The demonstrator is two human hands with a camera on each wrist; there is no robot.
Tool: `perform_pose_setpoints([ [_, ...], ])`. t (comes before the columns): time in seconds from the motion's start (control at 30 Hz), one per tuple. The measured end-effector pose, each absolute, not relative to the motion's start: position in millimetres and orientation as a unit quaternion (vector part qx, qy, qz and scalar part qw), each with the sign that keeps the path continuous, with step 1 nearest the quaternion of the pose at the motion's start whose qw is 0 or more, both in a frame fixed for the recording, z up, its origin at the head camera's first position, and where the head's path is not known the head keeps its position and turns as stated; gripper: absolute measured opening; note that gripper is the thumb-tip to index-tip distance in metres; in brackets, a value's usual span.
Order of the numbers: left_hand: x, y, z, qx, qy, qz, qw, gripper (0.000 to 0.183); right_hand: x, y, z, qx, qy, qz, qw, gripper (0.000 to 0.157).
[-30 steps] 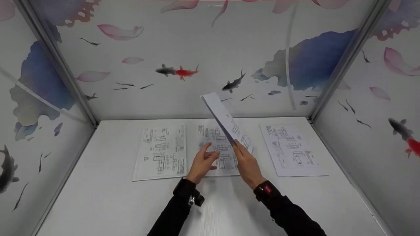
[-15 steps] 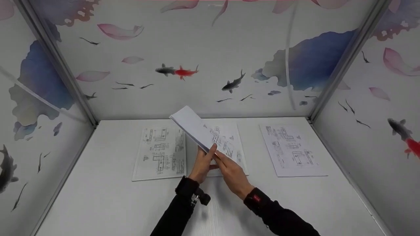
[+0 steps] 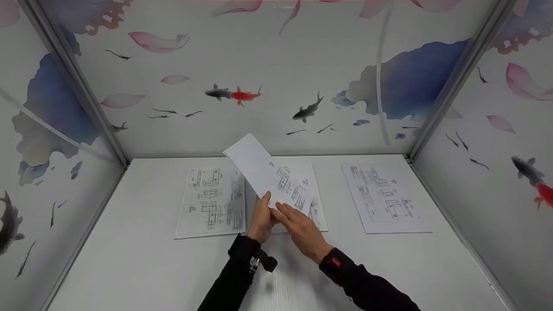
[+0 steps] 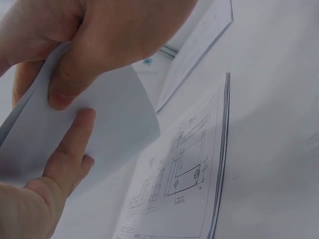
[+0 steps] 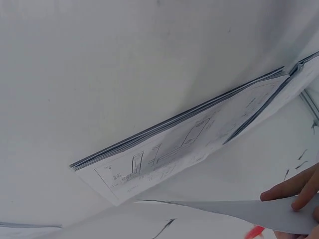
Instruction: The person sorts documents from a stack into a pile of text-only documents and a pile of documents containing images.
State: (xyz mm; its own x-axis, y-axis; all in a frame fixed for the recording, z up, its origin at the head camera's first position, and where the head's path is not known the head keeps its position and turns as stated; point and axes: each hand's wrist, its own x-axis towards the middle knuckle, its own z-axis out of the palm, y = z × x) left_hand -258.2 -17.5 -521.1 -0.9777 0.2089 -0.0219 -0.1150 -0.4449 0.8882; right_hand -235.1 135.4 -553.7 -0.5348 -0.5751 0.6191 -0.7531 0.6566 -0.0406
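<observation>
Several paper sheets (image 3: pixel 252 162) are held tilted above the table, a line drawing printed on their near part. My left hand (image 3: pixel 260 220) grips their near corner, its thumb on the upper face. Beside it my right hand (image 3: pixel 304 231) touches the near edge with fairly straight fingers. In the left wrist view a thumb (image 4: pixel 65 92) presses the sheets while other fingertips (image 4: pixel 85 117) lie against them. The right wrist view shows the sheets edge-on (image 5: pixel 239 209) near fingers (image 5: pixel 289 186). Underneath lies the middle stack of drawings (image 3: pixel 320 216), partly covered.
A left stack of drawings (image 3: pixel 207 203) and a right stack (image 3: pixel 389 198) lie on the white table (image 3: pixel 129 259). Patterned panels with fish and petals stand behind (image 3: pixel 276 56) and at both sides, joined by metal posts (image 3: pixel 453 82).
The sheets swung left and down from a steep slant, then turned flatter. My left hand went from free to gripping them. My right hand moved left and its fingers straightened at the edge.
</observation>
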Motion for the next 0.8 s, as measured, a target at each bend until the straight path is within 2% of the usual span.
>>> perform_pose_setpoints([
  [0.23,-259,-30,-523,0.053,0.523,0.845,0.099,0.057,-238,142,-551,0.396,-0.861,0.207,0.242,0.051],
  [0.47,-259,-40,-517,0.052,0.541,0.834,0.100,0.063,-257,161,-547,0.282,-0.877,0.382,0.075,0.049],
  [0.63,-256,-49,-513,0.061,0.562,0.818,0.107,0.066,-274,178,-549,0.201,-0.882,0.423,0.060,0.046],
  [0.8,-258,-60,-515,0.061,0.582,0.803,0.109,0.066,-285,191,-549,0.142,-0.872,0.466,0.051,0.054],
])
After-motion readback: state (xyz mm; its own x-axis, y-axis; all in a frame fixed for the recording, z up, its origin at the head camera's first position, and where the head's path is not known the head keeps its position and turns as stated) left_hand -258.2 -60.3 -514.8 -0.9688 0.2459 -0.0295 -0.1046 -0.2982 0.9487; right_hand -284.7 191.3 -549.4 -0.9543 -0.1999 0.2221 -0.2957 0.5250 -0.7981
